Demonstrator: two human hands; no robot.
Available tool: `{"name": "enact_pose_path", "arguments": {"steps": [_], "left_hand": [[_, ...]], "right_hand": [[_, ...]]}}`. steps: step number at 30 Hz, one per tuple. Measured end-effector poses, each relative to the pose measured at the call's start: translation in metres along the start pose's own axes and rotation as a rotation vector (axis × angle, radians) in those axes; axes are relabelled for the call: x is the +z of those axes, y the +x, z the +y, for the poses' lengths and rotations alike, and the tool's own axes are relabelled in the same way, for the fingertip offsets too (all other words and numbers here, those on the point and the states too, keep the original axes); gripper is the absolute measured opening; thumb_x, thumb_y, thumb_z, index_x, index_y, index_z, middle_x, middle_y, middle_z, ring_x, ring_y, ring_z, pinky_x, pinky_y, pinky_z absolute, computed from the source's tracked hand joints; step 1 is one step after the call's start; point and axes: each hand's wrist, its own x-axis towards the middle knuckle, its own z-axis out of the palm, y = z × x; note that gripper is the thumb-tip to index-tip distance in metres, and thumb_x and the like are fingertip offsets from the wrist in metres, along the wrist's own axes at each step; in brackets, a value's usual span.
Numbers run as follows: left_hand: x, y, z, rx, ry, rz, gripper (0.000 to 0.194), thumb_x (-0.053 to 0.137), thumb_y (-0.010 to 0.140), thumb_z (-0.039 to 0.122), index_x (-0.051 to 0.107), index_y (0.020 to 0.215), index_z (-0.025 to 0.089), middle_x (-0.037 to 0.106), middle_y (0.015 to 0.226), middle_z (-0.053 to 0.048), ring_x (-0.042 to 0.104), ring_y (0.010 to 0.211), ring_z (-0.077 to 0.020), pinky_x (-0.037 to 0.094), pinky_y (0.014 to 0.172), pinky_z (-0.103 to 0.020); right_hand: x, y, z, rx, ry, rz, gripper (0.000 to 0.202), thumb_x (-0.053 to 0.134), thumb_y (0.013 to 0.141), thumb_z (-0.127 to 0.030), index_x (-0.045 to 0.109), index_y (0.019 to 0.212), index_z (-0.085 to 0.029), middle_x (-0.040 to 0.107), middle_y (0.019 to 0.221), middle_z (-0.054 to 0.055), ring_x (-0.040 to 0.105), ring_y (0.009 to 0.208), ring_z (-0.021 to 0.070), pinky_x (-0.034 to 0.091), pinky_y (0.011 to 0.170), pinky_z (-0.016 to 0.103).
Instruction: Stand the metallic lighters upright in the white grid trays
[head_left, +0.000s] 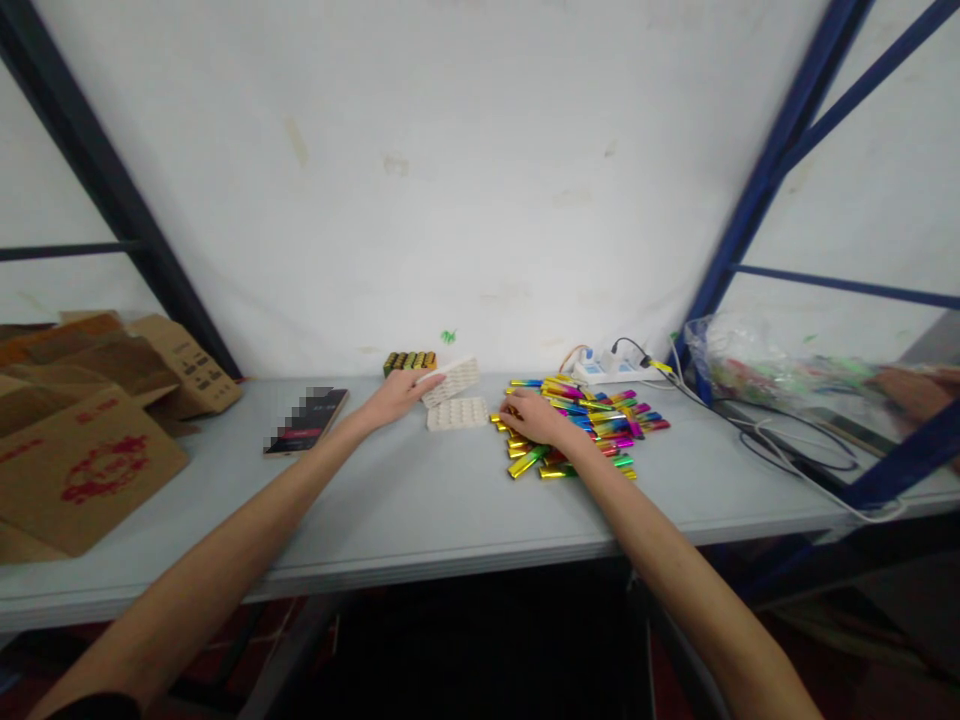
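The left hand (pixel 397 392) pinches one white tray (pixel 452 381) by its near-left edge, tilting it up, long axis running left to right. A second white tray (pixel 457 413) lies flat just beside it. The right hand (pixel 534 416) rests, fingers curled, on the heap of shiny tubes (pixel 592 420), too many to count, pointing every way; whether it grips one I cannot tell.

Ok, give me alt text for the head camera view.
A person's right hand rests on a pile of shiny multicoloured tubes on a grey table, while the left hand touches a tilted white perforated tray. Cardboard boxes sit at left.
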Motion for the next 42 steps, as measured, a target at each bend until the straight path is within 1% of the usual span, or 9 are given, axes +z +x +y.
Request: {"name": "enact_pose_path", "arguments": {"steps": [3, 6, 10, 12, 19, 25, 32, 38, 42], "left_hand": [[0.011, 0.027, -0.004, 0.082, 0.130, 0.036, 0.064, 0.036, 0.102, 0.069, 0.075, 0.112, 0.019, 0.077, 0.103, -0.009, 0.067, 0.096, -0.0266, 0.050, 0.093, -0.034], [0.033, 0.043, -0.009, 0.218, 0.181, 0.037, 0.066, 0.032, 0.105, 0.064, 0.067, 0.137, 0.018, 0.068, 0.136, -0.014, 0.060, 0.128, -0.0291, 0.041, 0.116, -0.040], [0.061, 0.043, -0.024, 0.184, 0.228, -0.207, 0.071, 0.029, 0.105, 0.065, 0.059, 0.149, 0.018, 0.057, 0.152, -0.016, 0.052, 0.143, -0.0301, 0.034, 0.124, -0.043], [0.067, 0.038, -0.030, 0.168, 0.226, -0.237, 0.073, 0.026, 0.106, 0.065, 0.055, 0.152, 0.017, 0.054, 0.157, -0.016, 0.047, 0.147, -0.0305, 0.031, 0.126, -0.043], [0.068, 0.017, -0.033, 0.212, 0.148, -0.060, 0.062, 0.032, 0.106, 0.066, 0.068, 0.123, 0.018, 0.069, 0.131, -0.015, 0.062, 0.127, -0.0297, 0.045, 0.115, -0.044], [0.068, 0.008, -0.027, 0.188, 0.137, 0.035, 0.050, 0.039, 0.104, 0.064, 0.065, 0.101, 0.021, 0.072, 0.106, -0.011, 0.068, 0.103, -0.0282, 0.053, 0.099, -0.043], [0.067, 0.010, -0.029, 0.207, 0.214, -0.052, 0.053, 0.037, 0.106, 0.059, 0.065, 0.123, 0.017, 0.071, 0.128, -0.016, 0.066, 0.122, -0.0307, 0.048, 0.110, -0.044], [0.069, 0.010, -0.033, 0.183, 0.326, -0.181, 0.067, 0.034, 0.106, 0.065, 0.056, 0.145, 0.014, 0.054, 0.158, -0.019, 0.045, 0.149, -0.0361, 0.032, 0.124, -0.051], [0.067, 0.010, -0.025, 0.225, 0.304, -0.122, 0.061, 0.037, 0.107, 0.063, 0.065, 0.130, 0.014, 0.067, 0.138, -0.020, 0.061, 0.131, -0.0330, 0.044, 0.114, -0.045]], "right_hand": [[0.000, 0.000, 0.000, 0.007, -0.002, -0.004, 0.029, 0.055, 0.109, -0.034, 0.074, 0.110, -0.013, 0.072, 0.110, 0.012, 0.065, 0.101, 0.0200, 0.044, 0.090, 0.029], [-0.001, 0.000, 0.000, 0.006, 0.005, -0.008, 0.030, 0.054, 0.109, -0.035, 0.074, 0.110, -0.013, 0.072, 0.111, 0.012, 0.065, 0.101, 0.0198, 0.044, 0.090, 0.028], [-0.002, 0.000, 0.001, 0.011, 0.016, -0.021, 0.029, 0.054, 0.109, -0.034, 0.075, 0.112, -0.013, 0.072, 0.113, 0.013, 0.064, 0.104, 0.0201, 0.044, 0.091, 0.028], [-0.003, -0.001, 0.001, 0.016, 0.018, -0.023, 0.028, 0.056, 0.108, -0.033, 0.075, 0.112, -0.013, 0.072, 0.114, 0.013, 0.065, 0.104, 0.0202, 0.044, 0.090, 0.028], [-0.001, 0.001, 0.003, -0.009, 0.025, -0.015, 0.029, 0.056, 0.108, -0.034, 0.075, 0.108, -0.013, 0.072, 0.109, 0.013, 0.065, 0.100, 0.0202, 0.044, 0.087, 0.028], [-0.001, 0.000, 0.004, -0.030, 0.028, 0.006, 0.027, 0.056, 0.108, -0.032, 0.075, 0.107, -0.013, 0.072, 0.109, 0.012, 0.065, 0.099, 0.0197, 0.045, 0.088, 0.028], [0.000, 0.000, 0.006, -0.034, 0.032, -0.004, 0.027, 0.056, 0.108, -0.032, 0.075, 0.109, -0.013, 0.072, 0.110, 0.013, 0.065, 0.099, 0.0206, 0.046, 0.088, 0.029], [0.001, 0.001, 0.008, -0.047, 0.034, -0.007, 0.026, 0.056, 0.108, -0.030, 0.075, 0.109, -0.013, 0.071, 0.109, 0.013, 0.064, 0.098, 0.0208, 0.046, 0.090, 0.030], [0.002, 0.001, 0.010, -0.060, 0.040, 0.007, 0.026, 0.055, 0.108, -0.030, 0.074, 0.109, -0.013, 0.071, 0.110, 0.013, 0.064, 0.097, 0.0202, 0.046, 0.090, 0.030]]}}
